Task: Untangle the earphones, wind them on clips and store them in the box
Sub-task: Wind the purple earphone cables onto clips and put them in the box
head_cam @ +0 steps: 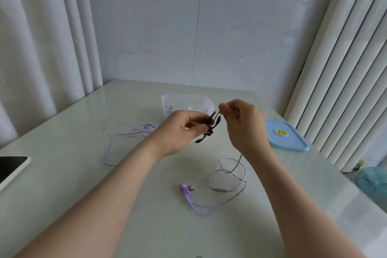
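My left hand [180, 132] pinches a black fishbone-shaped clip [209, 128] above the table's middle. My right hand [240, 123] holds the end of a purple earphone cable right beside the clip's upper prongs. That cable [230, 170] hangs from my right hand and loops over the table, ending in a purple earbud [185, 189] near me. A second purple earphone [142, 130] lies tangled to the left, with a long loop trailing towards me. The clear plastic box [187, 102] stands just behind my hands, with a few dark items inside.
The box's blue lid [285, 137] lies flat at the right. A tablet with a dark screen [11, 168] sits at the table's left edge. Curtains hang at the left and right, a tiled wall stands behind, and a small fan [370, 182] sits on the floor to the right.
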Action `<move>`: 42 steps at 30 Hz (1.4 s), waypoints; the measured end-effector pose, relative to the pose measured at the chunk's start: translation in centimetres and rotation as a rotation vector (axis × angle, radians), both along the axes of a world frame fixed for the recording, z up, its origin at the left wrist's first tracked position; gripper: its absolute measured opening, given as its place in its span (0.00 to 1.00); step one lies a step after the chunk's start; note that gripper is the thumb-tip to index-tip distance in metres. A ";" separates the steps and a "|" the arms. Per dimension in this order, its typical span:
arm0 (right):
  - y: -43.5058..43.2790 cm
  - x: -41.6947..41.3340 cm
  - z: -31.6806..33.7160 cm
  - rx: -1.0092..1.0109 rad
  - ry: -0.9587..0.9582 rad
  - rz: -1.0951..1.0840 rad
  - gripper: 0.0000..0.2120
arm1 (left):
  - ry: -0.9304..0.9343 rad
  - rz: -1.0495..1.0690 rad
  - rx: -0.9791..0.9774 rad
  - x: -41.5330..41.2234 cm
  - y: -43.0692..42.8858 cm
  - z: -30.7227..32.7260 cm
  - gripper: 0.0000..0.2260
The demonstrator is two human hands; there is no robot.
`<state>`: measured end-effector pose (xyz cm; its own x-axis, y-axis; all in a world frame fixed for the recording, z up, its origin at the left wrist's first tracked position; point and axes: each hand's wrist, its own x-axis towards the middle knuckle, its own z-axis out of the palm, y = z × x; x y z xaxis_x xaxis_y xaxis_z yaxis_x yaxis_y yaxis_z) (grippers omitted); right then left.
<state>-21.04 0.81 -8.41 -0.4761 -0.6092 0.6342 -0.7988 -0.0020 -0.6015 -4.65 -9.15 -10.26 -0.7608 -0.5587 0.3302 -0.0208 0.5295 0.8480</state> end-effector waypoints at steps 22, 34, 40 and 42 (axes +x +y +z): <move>0.5 3.0 0.2 0.210 0.030 0.371 0.13 | 0.213 0.199 0.527 -0.8 -0.6 -0.3 0.11; 0.8 1.5 0.9 0.118 -0.304 0.267 0.15 | 0.115 -0.016 0.322 -0.2 0.1 -0.1 0.10; 0.6 -0.4 0.9 0.017 -0.508 0.213 0.14 | 0.046 -0.008 0.143 -0.5 0.4 -0.5 0.09; 0.2 -1.1 0.4 0.031 -0.428 0.133 0.13 | 0.086 -0.028 0.160 -0.6 0.7 -0.3 0.10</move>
<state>-22.12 1.04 -8.05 -0.6080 -0.6984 0.3775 -0.4720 -0.0643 -0.8792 -5.23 -8.47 -10.54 -0.7496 -0.5881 0.3036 0.0686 0.3873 0.9194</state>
